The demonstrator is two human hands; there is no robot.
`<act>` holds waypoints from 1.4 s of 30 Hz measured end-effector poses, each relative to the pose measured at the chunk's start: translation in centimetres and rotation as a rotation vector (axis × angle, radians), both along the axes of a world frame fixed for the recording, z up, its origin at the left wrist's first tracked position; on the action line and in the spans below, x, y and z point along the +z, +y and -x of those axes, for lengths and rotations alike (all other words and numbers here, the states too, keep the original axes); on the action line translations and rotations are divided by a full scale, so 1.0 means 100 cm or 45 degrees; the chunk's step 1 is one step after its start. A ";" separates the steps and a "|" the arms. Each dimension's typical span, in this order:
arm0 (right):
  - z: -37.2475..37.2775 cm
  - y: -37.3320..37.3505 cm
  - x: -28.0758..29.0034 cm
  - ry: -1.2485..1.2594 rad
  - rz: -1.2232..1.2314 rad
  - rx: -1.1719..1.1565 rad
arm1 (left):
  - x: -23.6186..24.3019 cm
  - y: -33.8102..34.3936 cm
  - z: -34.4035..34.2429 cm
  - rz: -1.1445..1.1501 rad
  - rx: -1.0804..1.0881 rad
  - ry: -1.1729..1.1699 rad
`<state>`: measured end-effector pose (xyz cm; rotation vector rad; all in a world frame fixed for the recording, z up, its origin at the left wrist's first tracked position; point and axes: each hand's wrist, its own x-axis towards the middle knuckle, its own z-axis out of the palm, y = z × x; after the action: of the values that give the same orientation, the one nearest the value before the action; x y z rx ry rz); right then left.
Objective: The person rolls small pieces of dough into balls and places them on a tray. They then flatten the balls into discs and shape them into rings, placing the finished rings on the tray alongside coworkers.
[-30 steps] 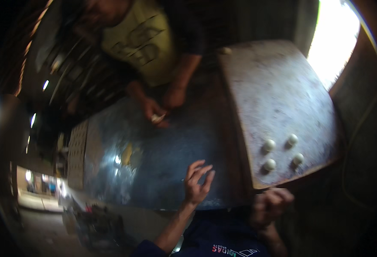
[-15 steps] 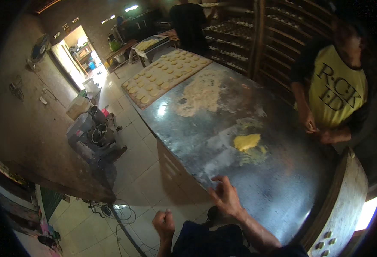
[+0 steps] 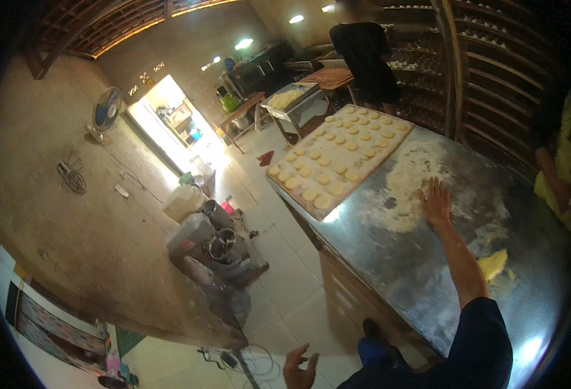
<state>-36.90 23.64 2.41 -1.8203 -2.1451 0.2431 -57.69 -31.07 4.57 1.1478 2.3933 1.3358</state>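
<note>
My right hand (image 3: 436, 201) reaches over the steel table (image 3: 383, 272), fingers spread on or just above a patch of spread flour (image 3: 405, 178); I cannot tell whether it touches. Beside it lies a board (image 3: 379, 156) bearing several flattened pale dough rounds (image 3: 322, 177). A yellow lump (image 3: 493, 262) of dough or fat sits nearer, partly behind my right forearm. My left hand (image 3: 300, 366) hangs low at the bottom, beside the table, fingers curved and apart, holding nothing.
A co-worker (image 3: 554, 175) stands at the right, another person (image 3: 363, 61) by tray racks (image 3: 486, 78) at the back. Buckets and jerrycans (image 3: 198, 236) line the left wall, near a bright doorway (image 3: 172, 120), a wall fan (image 3: 106, 109) and loose cables (image 3: 259, 363) on the tiled floor (image 3: 272, 285).
My view has swung toward the far end of the table. My right hand has moved forward from the near edge onto the flour patch, its fingers now spread.
</note>
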 end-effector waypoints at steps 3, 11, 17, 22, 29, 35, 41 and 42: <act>0.035 0.030 0.011 -0.076 0.115 -0.012 | 0.017 0.072 0.049 0.115 -0.197 -0.199; 0.104 0.006 0.044 0.660 -0.230 -0.023 | 0.077 0.357 0.101 -0.388 -1.078 -0.814; 0.162 0.005 0.071 0.554 -0.001 -0.035 | 0.075 0.499 0.144 -0.110 -1.312 -1.141; 0.287 0.059 0.074 0.614 -0.223 0.255 | 0.051 0.539 0.345 -0.108 -0.493 -0.539; 0.507 0.176 0.048 0.289 -0.042 0.689 | 0.021 0.582 0.502 0.228 -0.321 0.540; 0.553 0.195 0.047 0.164 -0.080 0.837 | 0.029 0.591 0.504 0.259 -0.411 0.528; 0.412 0.085 0.086 0.823 0.024 0.115 | 0.060 0.607 0.409 0.151 -0.590 -0.089; 0.374 0.053 0.095 0.809 -0.006 -0.067 | 0.064 0.607 0.373 0.084 -0.779 -0.201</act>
<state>-74.30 28.98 11.90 -1.5187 -1.6445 0.6966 -94.97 29.61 10.94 1.5186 1.7460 1.0770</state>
